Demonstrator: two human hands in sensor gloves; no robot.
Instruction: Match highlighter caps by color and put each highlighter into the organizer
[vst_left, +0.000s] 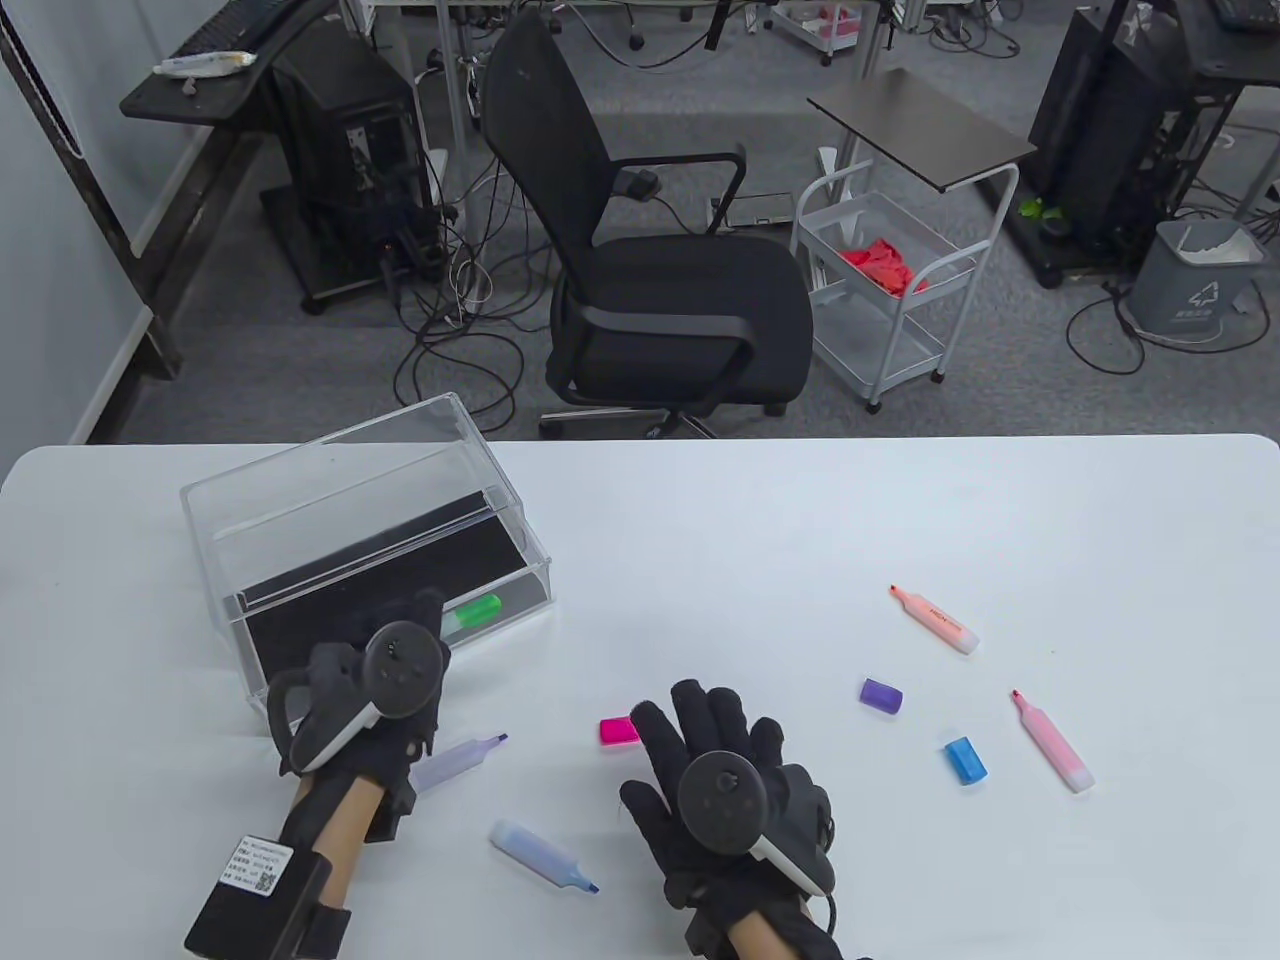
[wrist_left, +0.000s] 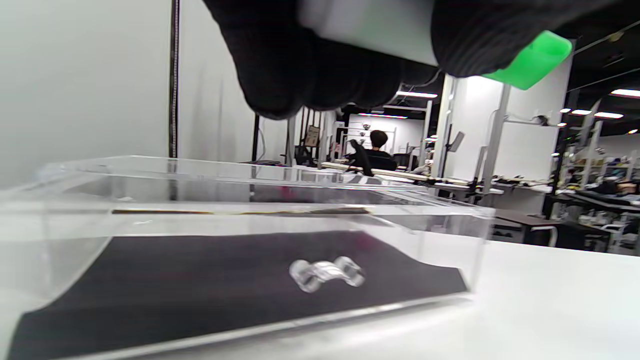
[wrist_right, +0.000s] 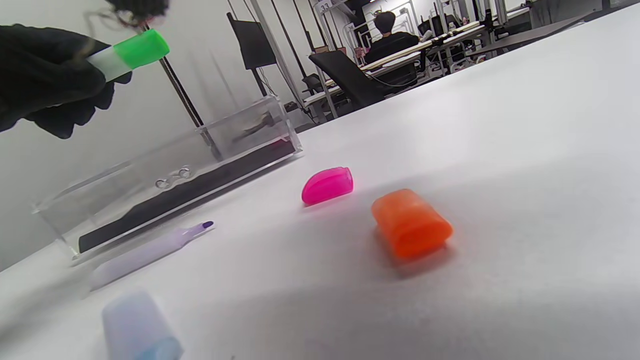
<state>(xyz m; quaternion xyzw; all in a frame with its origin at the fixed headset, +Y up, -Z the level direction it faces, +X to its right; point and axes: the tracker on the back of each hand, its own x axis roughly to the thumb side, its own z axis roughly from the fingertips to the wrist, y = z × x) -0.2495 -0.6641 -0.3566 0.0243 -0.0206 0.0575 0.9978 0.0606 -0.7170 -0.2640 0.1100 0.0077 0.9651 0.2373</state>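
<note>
My left hand (vst_left: 400, 650) grips a capped green highlighter (vst_left: 472, 611) over the front of the clear organizer box (vst_left: 330, 500); its green cap (wrist_left: 530, 60) juts out past my gloved fingers (wrist_left: 310, 70). My right hand (vst_left: 715, 745) hovers open, fingers straight, over the table's front middle. Under it an orange cap (wrist_right: 411, 229) lies, hidden in the table view. A pink cap (vst_left: 619, 731) sits just left of it. Uncapped purple (vst_left: 455, 762) and blue (vst_left: 540, 855) highlighters lie at front left. Orange (vst_left: 935, 620) and pink (vst_left: 1052, 742) highlighters, a purple cap (vst_left: 881, 696) and a blue cap (vst_left: 965, 760) lie right.
The organizer has a black liner (wrist_left: 200, 285) and a clear handle (wrist_left: 325, 272) on its front wall. Beyond the white table's far edge (vst_left: 700, 440) stand a black office chair (vst_left: 650, 270) and a white cart (vst_left: 885, 290).
</note>
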